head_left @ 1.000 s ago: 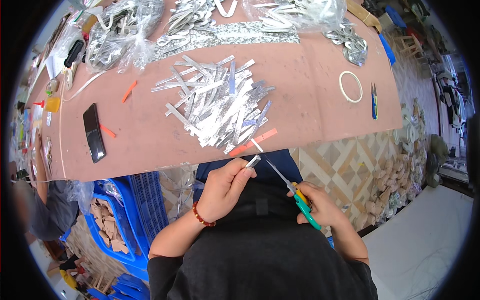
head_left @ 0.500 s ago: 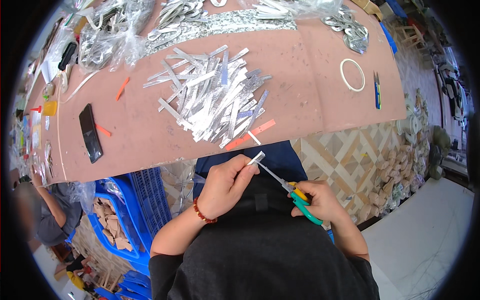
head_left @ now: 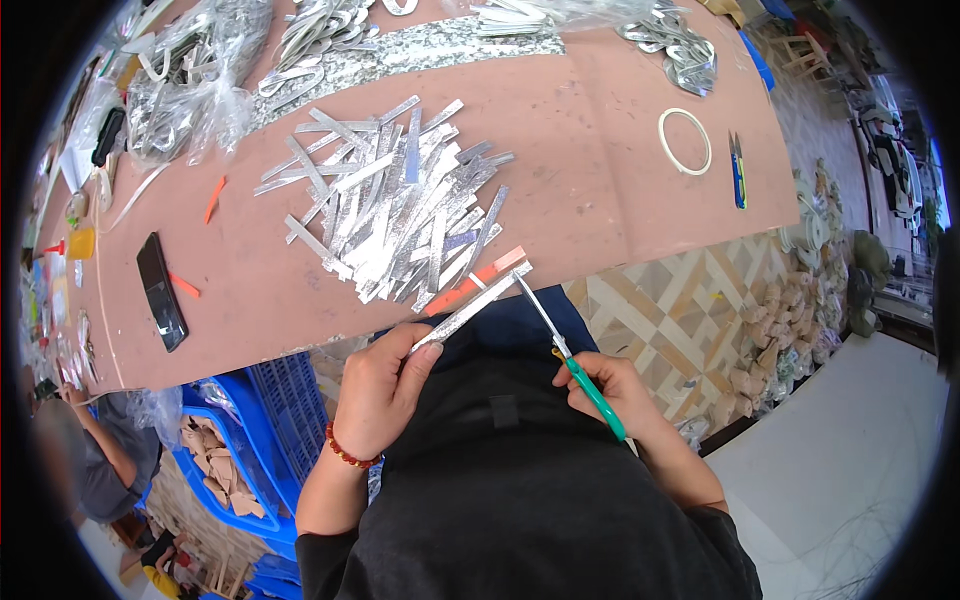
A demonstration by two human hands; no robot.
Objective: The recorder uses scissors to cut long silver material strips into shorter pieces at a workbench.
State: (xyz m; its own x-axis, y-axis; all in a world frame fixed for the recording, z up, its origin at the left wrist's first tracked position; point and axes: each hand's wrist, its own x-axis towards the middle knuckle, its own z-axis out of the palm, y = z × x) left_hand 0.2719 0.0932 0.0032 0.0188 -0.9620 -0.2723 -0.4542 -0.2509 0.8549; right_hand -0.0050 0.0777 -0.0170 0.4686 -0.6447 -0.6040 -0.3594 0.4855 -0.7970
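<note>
The left hand (head_left: 372, 402) has its fingers (head_left: 416, 368) pinched on the near end of a narrow, straight, shiny silver strip (head_left: 468, 311), slanting up across the bench's (head_left: 620, 200) front edge. Green-handled scissors (head_left: 598, 402), their tips by its far end, are gripped in the right hand's (head_left: 625, 393) fingers.

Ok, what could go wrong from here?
The left hand pinches the silver strip only at its near end, so the far end might bend away from the scissors. In this view the orange strip lies just behind it, so the blades could snag that. Trimmings might drop off the table edge.
</note>
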